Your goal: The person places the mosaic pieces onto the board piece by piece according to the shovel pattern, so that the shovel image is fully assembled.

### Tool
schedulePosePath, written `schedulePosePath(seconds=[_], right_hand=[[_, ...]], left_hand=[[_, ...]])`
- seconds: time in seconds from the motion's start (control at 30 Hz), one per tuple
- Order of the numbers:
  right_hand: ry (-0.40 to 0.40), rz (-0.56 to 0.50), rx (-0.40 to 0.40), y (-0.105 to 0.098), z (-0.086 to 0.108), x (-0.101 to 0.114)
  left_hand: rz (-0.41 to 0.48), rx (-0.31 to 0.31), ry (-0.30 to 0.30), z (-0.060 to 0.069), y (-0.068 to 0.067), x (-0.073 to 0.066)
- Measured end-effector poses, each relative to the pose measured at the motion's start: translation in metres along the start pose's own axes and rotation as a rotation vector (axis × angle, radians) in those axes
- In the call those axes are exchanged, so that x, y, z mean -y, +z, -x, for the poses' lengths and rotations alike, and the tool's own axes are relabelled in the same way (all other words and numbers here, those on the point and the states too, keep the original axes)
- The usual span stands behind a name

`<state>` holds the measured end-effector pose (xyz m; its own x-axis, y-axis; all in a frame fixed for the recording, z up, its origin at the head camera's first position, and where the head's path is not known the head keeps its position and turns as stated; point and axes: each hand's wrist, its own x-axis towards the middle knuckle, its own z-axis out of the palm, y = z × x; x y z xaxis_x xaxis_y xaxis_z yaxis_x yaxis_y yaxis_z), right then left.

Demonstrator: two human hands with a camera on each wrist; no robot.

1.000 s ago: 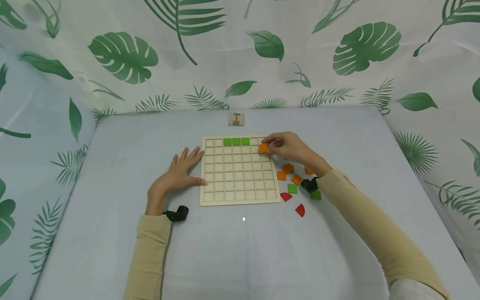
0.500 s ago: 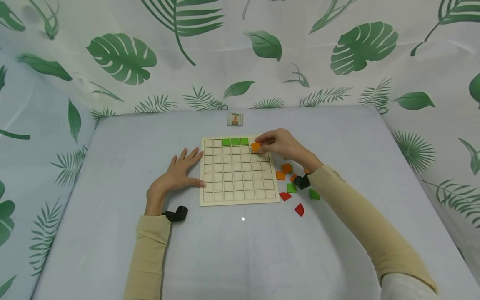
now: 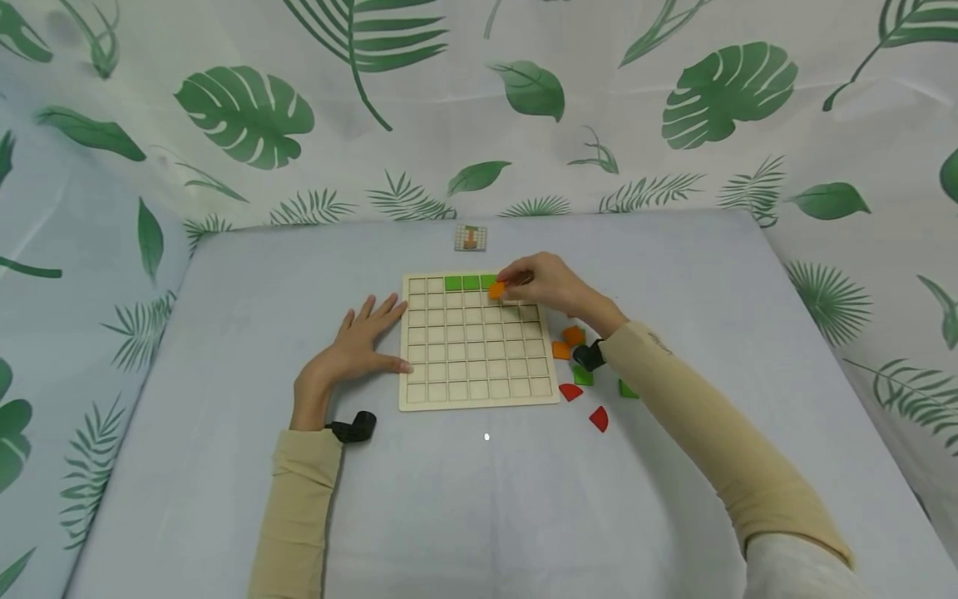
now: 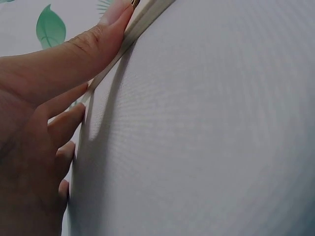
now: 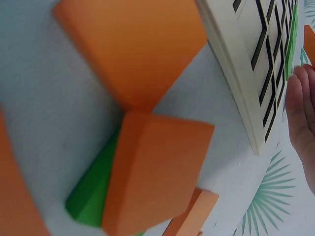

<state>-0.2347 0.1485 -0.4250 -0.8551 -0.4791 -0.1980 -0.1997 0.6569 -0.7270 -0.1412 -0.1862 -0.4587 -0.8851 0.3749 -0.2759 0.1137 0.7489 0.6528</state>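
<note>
A wooden grid board (image 3: 467, 351) lies on the table, with three green square tiles (image 3: 471, 283) side by side in its top row. My left hand (image 3: 352, 348) is spread at the board's left edge, its thumb and a fingertip touching the rim. In the left wrist view the thumb (image 4: 81, 54) rests along that edge. Between thumb and fingers, my right hand (image 3: 552, 284) pinches an orange square tile (image 3: 497, 289), tilted just over the board by the rightmost green one. The right wrist view shows only part of this tile (image 5: 309, 43) beyond the fingers.
Right of the board lie loose orange tiles (image 3: 574, 335), green tiles (image 3: 583, 378) and two red quarter-circle pieces (image 3: 599, 419), some hidden by the right forearm. An orange tile (image 5: 157, 167) overlaps a green one (image 5: 93, 191). A small pattern card (image 3: 471, 239) sits behind the board.
My right hand has moved left across the top of the board, carrying the orange tile from near the right edge to beside the green tiles. My left hand has stayed in place.
</note>
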Motion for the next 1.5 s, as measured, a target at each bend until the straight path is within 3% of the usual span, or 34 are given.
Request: schedulePosePath(seconds=[0.43,0.7,1.5], right_hand=[[-0.015,-0.008,0.040,0.010,-0.012,0.005],[-0.060,0.041,0.049,0.016,-0.017,0.009],[-0.121,0.114,0.052,0.029,-0.026,0.017]], left_hand=[[0.008,0.008,-0.012,0.000,0.000,0.000],[0.033,0.012,0.031,0.002,-0.002,-0.002],[0.000,-0.001,0.007,0.000,-0.001,0.002]])
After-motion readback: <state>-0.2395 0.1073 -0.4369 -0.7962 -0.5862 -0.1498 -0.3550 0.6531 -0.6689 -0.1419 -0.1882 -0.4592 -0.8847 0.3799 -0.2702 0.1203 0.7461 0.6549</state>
